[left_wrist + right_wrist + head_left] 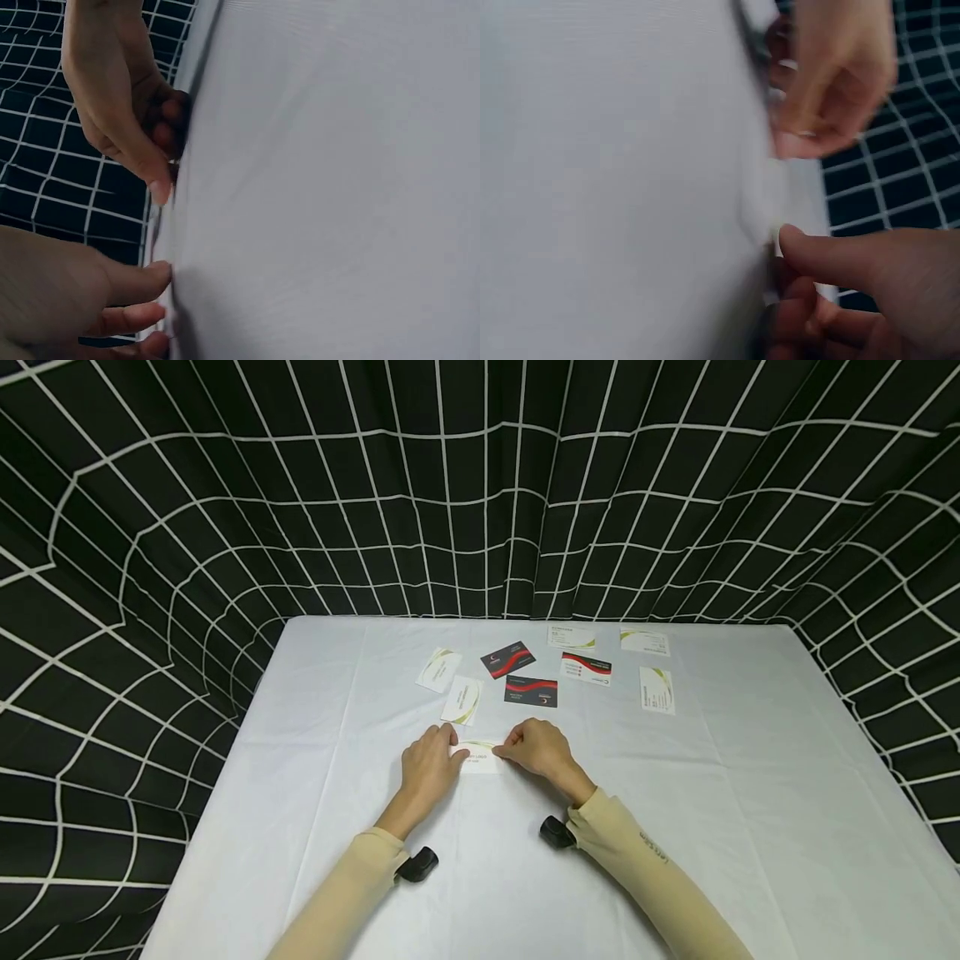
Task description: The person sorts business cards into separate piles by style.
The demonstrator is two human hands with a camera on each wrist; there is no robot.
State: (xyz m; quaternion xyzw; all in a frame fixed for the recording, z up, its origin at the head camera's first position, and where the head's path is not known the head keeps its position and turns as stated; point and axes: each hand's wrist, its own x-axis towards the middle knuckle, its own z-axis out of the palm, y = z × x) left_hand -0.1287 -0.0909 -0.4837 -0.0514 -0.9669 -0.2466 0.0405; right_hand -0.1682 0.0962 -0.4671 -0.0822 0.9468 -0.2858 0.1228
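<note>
Your two hands meet over one white card point(481, 762), printed with a gold curve and lettering, at the near middle of the desk point(750, 827). Your left hand point(430, 766) has its thumb and forefinger bent around the left end; your right hand point(538, 746) pinches the far right corner, its thumb and forefinger nearly closed. You can't tell from here whether the card lies flat or is slightly raised.

Watch the far side of your left hand: an upright white card point(462, 700) lies just beyond those fingertips, and a small forward push could knock it askew or slide one card over the other. The lower dark card point(531, 691) is also near your right knuckles, so a wide sweep might shift it. Uneven pull between your two grips would likely twist or bow the thin card, and your fingers cover both its ends, making a crooked placement easy to miss. Creases in the white cloth point(465, 902) could snag an edge if you slide rather than lift.
</note>
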